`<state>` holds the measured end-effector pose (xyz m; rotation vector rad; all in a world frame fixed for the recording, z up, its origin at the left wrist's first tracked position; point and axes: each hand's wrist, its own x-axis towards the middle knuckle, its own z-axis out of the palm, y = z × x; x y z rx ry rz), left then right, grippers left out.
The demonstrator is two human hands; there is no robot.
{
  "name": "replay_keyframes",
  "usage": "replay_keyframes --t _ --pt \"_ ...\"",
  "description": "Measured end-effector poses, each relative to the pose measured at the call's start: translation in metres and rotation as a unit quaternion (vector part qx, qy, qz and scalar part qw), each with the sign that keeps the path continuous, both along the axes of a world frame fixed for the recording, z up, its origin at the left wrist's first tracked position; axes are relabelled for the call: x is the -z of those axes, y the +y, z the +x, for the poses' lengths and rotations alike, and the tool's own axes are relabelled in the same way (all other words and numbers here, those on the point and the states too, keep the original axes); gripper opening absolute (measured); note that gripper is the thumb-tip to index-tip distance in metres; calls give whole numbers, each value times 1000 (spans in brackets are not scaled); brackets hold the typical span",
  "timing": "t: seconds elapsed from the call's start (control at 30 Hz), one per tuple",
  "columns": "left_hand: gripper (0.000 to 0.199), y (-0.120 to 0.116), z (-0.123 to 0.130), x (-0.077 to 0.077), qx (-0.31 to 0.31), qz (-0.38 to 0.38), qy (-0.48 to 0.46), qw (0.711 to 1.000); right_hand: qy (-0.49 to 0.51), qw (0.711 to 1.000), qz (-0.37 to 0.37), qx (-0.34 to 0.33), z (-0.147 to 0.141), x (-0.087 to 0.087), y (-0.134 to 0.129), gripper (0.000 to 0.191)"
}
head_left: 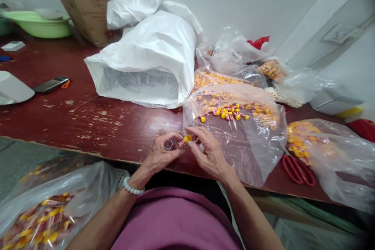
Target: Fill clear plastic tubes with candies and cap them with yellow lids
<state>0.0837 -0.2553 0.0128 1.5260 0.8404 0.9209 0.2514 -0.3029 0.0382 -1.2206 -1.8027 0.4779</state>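
My left hand (159, 154), with a beaded bracelet on its wrist, is closed around small clear plastic tubes (168, 145), their round open ends facing up. Between the two hands is a small yellow-capped piece (188, 138) with a red-and-white printed body. The fingers of my right hand (209, 152) pinch its yellow cap, while the printed end lies against the tubes in my left hand. Just beyond, similar yellow-capped pieces (231, 112) spill from the mouth of a clear plastic bag (249, 160) lying flat on the table.
A white sack (164, 43) lies open toward me, with clear tubes (146, 80) inside. Red-handled scissors (299, 170) and another bag of yellow caps (301, 136) are at right. A filled bag (93, 179) stands below the table's left edge. A dark handheld device (51, 85) lies left.
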Motion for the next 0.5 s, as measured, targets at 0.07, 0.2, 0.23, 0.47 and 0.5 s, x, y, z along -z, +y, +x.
replay_keyframes --t 0.07,0.2,0.23,0.47,0.5 --pt "17 -2 -1 -2 -1 -10 8 1000 33 999 0 31 2 2 5 31" --pt "17 -8 4 -3 43 -4 45 998 95 987 18 129 0 4 23 25" --pt "18 -10 6 -2 61 -4 46 997 100 984 26 145 -2 5 28 25" --pt "17 -24 24 5 92 -109 -20 990 50 989 40 132 -19 12 30 29" --pt "18 -24 25 5 92 -122 -32 988 48 989 51 127 -19 12 29 27"
